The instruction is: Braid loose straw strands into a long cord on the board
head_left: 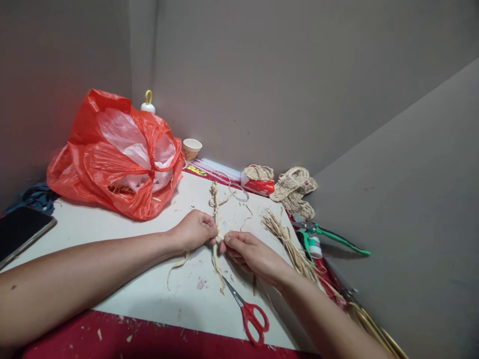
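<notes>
Over the middle of a white board (149,279), my left hand (195,230) and my right hand (251,252) nearly meet at a braided straw piece (215,207). Both hands are closed in a pinch on a pale straw strand (220,238) that crosses the piece's lower part. The braid's knobbly upper end points away from me, with a thin side branch. Loose straw ends hang below my fingers. Scissors (250,315) with red handles lie just below my right hand, blades toward the straw ends. My fingertips partly hide the knotting point.
A red plastic bag (123,159) fills the back left, near a phone (23,232) and a paper cup (192,148). At the right lie a straw bundle (290,244), green-handled pliers (329,234) and woven straw pieces (294,187). Grey walls stand behind.
</notes>
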A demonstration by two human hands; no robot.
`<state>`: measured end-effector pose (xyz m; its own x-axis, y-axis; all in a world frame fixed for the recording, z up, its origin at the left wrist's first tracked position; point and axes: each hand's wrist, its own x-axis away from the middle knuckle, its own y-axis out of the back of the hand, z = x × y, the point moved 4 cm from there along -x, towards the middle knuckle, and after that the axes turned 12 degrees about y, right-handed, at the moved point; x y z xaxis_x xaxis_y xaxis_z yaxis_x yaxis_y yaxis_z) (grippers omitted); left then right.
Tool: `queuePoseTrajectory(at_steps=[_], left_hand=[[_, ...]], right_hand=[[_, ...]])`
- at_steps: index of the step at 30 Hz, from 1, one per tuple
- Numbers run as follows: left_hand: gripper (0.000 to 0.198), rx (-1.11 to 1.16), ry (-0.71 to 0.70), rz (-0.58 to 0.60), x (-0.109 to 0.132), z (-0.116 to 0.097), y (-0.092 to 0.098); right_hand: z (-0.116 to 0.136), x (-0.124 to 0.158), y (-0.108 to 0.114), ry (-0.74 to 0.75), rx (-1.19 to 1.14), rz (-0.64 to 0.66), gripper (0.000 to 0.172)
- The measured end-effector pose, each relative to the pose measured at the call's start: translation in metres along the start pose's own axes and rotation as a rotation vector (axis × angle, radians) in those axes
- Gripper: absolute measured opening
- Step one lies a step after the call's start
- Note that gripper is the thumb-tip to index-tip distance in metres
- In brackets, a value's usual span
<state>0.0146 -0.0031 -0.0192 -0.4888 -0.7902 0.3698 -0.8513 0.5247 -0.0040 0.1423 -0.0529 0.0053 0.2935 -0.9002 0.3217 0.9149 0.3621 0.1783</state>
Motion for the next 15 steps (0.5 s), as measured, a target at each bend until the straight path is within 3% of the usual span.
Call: queuePoseTrajectory(at_steps=[3, 9, 12, 15], left_hand=[[0.007, -0.008, -0.003, -0.01, 0.002, -0.002, -0.001], [0.006, 0.055, -0.036, 0.01, 0.007, -0.004, -0.005], [0.01, 0.036, -0.06, -0.046, 0.009, -0.005, -0.003], [0.013, 0.038, -0.078, -0.073, 0.01, -0.006, -0.002]], right_hand=[[0.001, 0.0, -0.001, 0.029, -0.021, -0.042, 0.024], [0.0, -0.001, -0.019, 0.084, -0.034, -0.26, 0.02], [0.0, 0.0, -0.026, 0.102, 0.15, -0.343, 0.022], [0.008, 0.0, -0.027, 0.183, 0.534, -0.389, 0.029]])
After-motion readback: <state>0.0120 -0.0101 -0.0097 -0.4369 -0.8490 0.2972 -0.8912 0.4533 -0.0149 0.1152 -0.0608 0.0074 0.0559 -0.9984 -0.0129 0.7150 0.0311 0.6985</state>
